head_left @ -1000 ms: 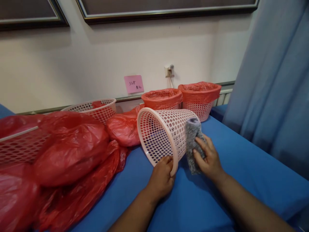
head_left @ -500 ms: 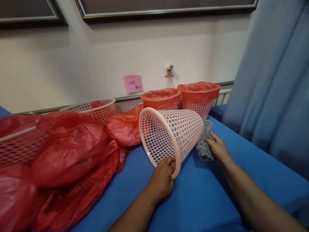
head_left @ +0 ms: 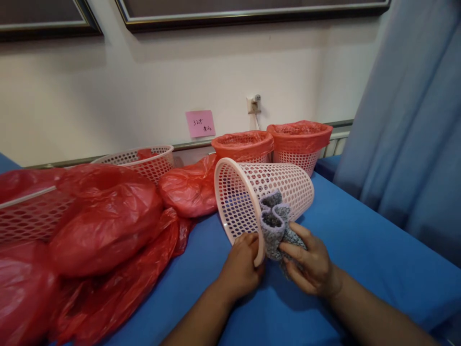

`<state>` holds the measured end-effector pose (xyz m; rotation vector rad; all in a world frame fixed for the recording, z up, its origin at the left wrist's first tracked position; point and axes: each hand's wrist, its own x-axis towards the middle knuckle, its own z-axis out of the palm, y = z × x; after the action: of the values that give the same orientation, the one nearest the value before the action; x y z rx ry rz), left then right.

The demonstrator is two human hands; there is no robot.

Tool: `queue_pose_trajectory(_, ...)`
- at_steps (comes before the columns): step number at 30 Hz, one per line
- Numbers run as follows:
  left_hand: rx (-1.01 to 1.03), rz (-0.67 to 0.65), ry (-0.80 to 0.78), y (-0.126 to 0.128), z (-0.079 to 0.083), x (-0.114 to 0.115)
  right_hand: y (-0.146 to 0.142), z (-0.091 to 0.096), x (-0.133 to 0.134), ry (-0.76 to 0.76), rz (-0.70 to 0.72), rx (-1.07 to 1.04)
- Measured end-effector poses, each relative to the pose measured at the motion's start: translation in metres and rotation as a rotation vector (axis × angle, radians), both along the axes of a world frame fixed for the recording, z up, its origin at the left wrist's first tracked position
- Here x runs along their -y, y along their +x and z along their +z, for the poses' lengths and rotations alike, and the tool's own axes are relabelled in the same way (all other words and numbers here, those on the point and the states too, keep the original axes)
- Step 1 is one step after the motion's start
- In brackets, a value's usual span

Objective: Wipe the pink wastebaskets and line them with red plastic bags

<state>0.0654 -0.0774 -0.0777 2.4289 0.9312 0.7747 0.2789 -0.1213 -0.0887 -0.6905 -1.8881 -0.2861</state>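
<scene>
A pale pink perforated plastic wastebasket [head_left: 288,185] lies tilted on its side, its open mouth facing left toward me. My left hand [head_left: 243,264] is closed round the lower rim, fingers inside the mouth and thumb side hidden. In my right hand [head_left: 309,262] is a bunched grey speckled cloth [head_left: 272,230], pressed against the outer wall of the basket just behind the rim. The cloth's folds stand up toward the basket, and part of it is covered by my fingers.
Two wastebaskets with red liners, one nearer the middle [head_left: 245,144] and one farther right [head_left: 300,137], stand by the wall. Red plastic bags [head_left: 108,221] heap at the left among more baskets [head_left: 154,166]. A blue curtain [head_left: 406,120] hangs right of the blue-covered surface [head_left: 378,254].
My right hand has carried the cloth from the basket's base end along its side to near the rim. The basket has shifted slightly right, still held by my left hand.
</scene>
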Motion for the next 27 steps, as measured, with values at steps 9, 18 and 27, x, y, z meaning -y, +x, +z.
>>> queue_pose_trajectory(9, 0.279, -0.014, 0.016, -0.002, 0.006, 0.007, 0.022, -0.017, -0.037, -0.274, -0.399, -0.494)
queue_pose_trajectory(18, -0.017, -0.056, 0.055, 0.001, -0.004, 0.002, 0.059, -0.028, -0.069, -0.563, -0.477, -0.818)
queue_pose_trajectory(27, -0.026, -0.061, 0.021, 0.001, -0.008, -0.004, -0.007, -0.008, -0.002, -0.104, -0.021, -0.126)
